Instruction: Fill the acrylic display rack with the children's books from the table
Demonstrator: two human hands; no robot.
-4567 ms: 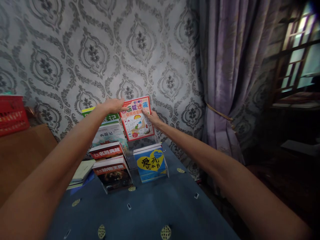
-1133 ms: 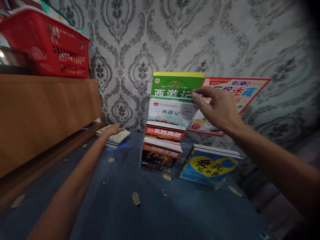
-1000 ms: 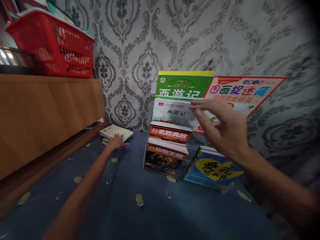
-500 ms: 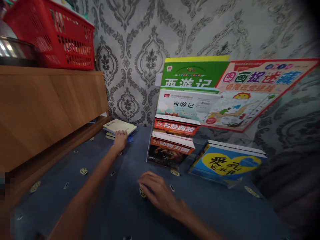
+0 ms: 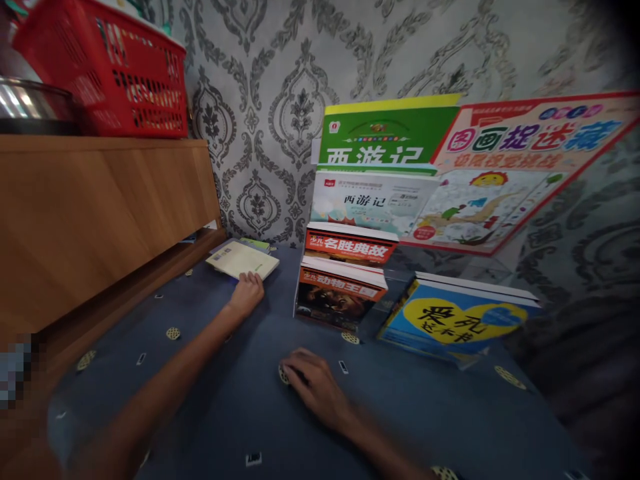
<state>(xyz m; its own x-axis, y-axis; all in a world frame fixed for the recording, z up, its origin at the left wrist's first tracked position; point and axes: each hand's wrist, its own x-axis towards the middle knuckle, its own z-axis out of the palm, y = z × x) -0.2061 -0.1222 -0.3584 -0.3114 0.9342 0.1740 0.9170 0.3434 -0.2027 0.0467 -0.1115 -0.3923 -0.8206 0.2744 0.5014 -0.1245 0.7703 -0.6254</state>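
Observation:
A pale yellow book (image 5: 240, 261) lies at the back left of the table, with a green book (image 5: 255, 245) partly showing behind it. My left hand (image 5: 248, 293) has its fingers curled over the near right edge of the pale book; the thumb is hidden. Nearer to me, my right hand (image 5: 317, 387) rests on the blue tablecloth (image 5: 235, 400), loosely bent, with nothing visible in it. Beyond it, orange-topped books (image 5: 343, 293) stand upright in a clear stepped holder, and a blue book with a yellow heart (image 5: 457, 323) leans at their right.
Behind the orange-topped books rise a white book (image 5: 370, 200), a green book with a yellow top (image 5: 390, 130) and a large pink picture book (image 5: 520, 167). A wooden cabinet (image 5: 110, 213) borders the left side, carrying a red basket (image 5: 100, 73) and a metal pot (image 5: 35, 103). Patterned wallpaper covers the back.
My left hand has shifted slightly right and nearer with the pale book, which has slid off the books under it, so the green one shows behind. My right hand has barely moved.

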